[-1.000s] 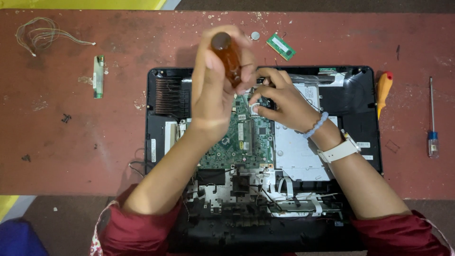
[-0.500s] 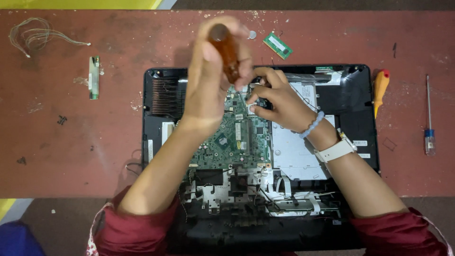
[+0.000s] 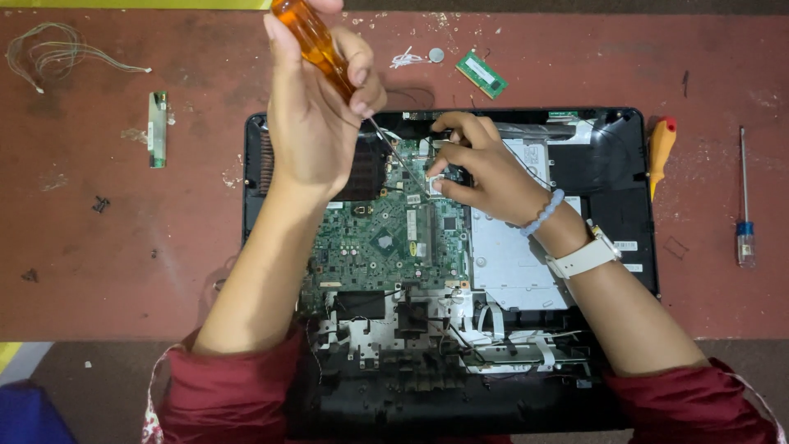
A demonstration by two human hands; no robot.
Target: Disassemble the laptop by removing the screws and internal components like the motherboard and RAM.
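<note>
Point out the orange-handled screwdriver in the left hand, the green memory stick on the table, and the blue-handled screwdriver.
Orange-handled screwdriver [image 3: 316,41], head view, on its amber handle.
Green memory stick [image 3: 482,74], head view, middle of the board.
Blue-handled screwdriver [image 3: 745,234], head view, on its blue grip.

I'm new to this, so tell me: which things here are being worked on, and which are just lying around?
In use: left hand gripping the orange screwdriver; right hand on the green board inside the opened black case.

Lying about: memory stick, blue screwdriver, orange tool, wire bundle, narrow strip board, coin cell.
</note>
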